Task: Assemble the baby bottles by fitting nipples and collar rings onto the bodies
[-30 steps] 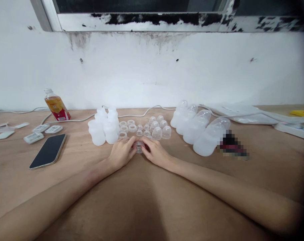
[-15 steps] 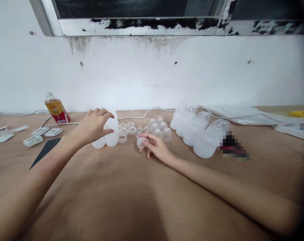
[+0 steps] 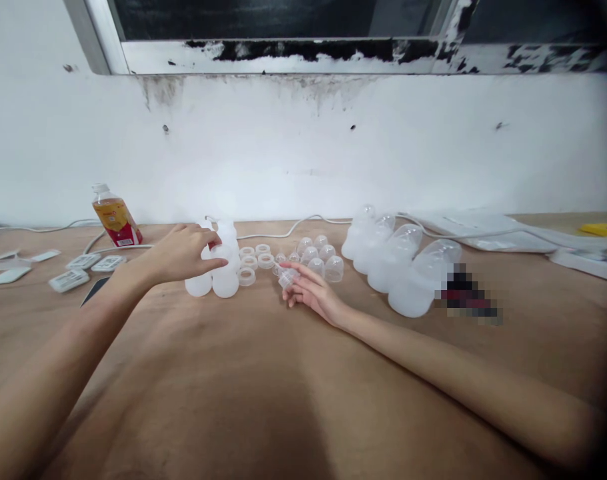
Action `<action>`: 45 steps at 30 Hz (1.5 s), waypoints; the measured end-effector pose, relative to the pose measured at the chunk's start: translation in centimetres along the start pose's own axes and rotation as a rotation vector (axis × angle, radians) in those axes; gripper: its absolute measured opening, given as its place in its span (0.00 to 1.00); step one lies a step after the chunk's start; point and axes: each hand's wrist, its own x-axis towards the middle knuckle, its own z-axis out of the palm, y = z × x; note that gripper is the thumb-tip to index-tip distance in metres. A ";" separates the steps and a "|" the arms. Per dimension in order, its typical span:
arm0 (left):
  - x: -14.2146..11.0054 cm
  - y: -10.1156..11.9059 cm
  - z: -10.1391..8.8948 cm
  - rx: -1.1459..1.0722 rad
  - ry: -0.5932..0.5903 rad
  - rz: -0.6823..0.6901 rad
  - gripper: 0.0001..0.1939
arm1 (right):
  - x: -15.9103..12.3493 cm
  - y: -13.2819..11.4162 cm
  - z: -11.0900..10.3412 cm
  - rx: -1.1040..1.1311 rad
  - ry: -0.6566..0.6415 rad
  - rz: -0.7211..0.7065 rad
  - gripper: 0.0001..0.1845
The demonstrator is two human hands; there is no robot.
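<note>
My left hand [image 3: 188, 253] has its thumb and fingers around the upper part of a frosted white baby bottle [image 3: 225, 283] in the left group. The fingertips partly show behind the bottle's neck. Beside it stands another such bottle [image 3: 198, 285], partly covered by the hand. In my right hand [image 3: 316, 293] is a clear bottle teat with its collar ring [image 3: 287, 278], pinched between thumb and fingers and tilted. White collar rings [image 3: 246, 276] lie between the hands. Small clear teats [image 3: 294, 257] and several clear dome caps [image 3: 334, 269] sit just behind the right hand.
Several capped baby bottles [image 3: 411, 293] stand in a row at the right. A drink bottle [image 3: 117, 217], white labelled packs [image 3: 68, 281] and a dark flat object [image 3: 94, 289] are at the left. A white cable [image 3: 283, 235] runs along the wall; plastic bags [image 3: 483, 230] lie back right.
My left hand has come down and its fingers have closed around the upper part of a bottle. My right hand still holds the teat and ring, now turned slightly.
</note>
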 end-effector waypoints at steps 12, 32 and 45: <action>-0.1 7.0 3.2 -0.592 0.177 -0.008 0.18 | 0.2 0.9 -0.1 -0.085 0.046 0.007 0.20; -0.9 8.3 8.3 -1.128 0.300 -0.160 0.29 | -0.2 -0.4 0.2 0.083 0.008 -0.098 0.16; -1.2 8.1 7.2 -0.827 0.268 -0.018 0.25 | -0.1 -0.3 -0.3 0.184 0.084 -0.125 0.17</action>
